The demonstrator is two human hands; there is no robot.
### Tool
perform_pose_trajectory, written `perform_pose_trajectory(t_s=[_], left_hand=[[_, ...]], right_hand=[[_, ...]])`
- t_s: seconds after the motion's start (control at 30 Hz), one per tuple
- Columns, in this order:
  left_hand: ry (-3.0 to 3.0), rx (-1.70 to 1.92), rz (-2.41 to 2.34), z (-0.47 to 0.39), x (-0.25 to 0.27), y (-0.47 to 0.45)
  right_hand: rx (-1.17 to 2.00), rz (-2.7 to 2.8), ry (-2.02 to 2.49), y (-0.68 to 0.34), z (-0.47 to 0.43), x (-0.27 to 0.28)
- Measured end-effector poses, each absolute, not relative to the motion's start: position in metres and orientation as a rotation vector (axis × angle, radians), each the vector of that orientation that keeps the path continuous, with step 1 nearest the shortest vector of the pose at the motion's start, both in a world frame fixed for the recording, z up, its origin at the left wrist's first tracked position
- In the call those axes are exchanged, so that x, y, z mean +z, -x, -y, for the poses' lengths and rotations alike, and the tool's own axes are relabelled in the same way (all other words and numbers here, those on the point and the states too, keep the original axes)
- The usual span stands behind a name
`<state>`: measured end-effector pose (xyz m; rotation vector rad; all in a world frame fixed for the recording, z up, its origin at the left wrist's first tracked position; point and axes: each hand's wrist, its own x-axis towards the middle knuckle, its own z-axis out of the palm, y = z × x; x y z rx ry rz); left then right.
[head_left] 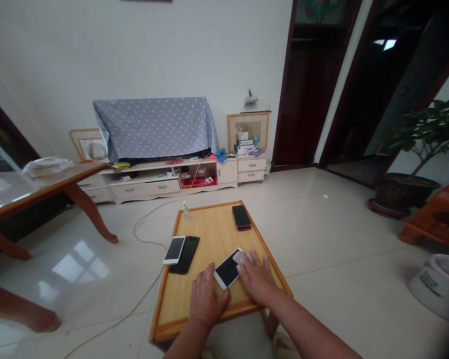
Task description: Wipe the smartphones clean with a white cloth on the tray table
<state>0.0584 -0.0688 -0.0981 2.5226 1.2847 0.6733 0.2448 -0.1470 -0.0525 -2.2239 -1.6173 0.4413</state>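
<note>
A white smartphone [227,269] lies screen up near the front of a small wooden table [205,224], turned at an angle. My left hand [206,298] grips its near left end between thumb and fingers. Under the fingers of my right hand [260,280] a pale grey-white cloth [241,258] is pressed on the upper right part of the screen. On the table's left side, another white phone [174,250] overlaps a black phone [189,255]. Dark phones [241,216] are stacked at the far right, and a small clear spray bottle [187,211] stands at the far left corner.
A larger wooden table [78,172] stands at left, with a cable [134,229] across the tiled floor. A low white cabinet [149,188] holds a cloth-covered object [157,127] against the wall. At right are a white bucket [436,289] and a potted plant [404,192].
</note>
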Motion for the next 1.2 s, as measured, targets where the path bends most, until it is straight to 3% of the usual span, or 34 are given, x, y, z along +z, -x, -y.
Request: perform_pose_trajectory(t_s=[0.3, 0.53, 0.8, 1.03, 1.2], left_hand=[[-2.502, 0.575, -1.313, 0.069, -0.097, -0.057], [-2.514, 0.63, -1.328, 0.071, -0.093, -0.06], [-2.491, 0.59, -1.308, 0.069, -0.095, -0.056], [-2.508, 0.625, -1.309, 0.07, -0.094, -0.059], [-2.514, 0.636, -1.294, 0.069, -0.096, -0.057]], right_hand=[[0.543, 1.856, 1.896, -0.204, 0.176, -0.053], [0.406, 1.589, 2.266, -0.244, 0.161, -0.047], [0.54, 1.829, 1.957, -0.198, 0.178, -0.051], [0.427, 1.55, 2.368, -0.24, 0.159, -0.047], [0.479, 1.692, 2.143, -0.207, 0.176, -0.049]])
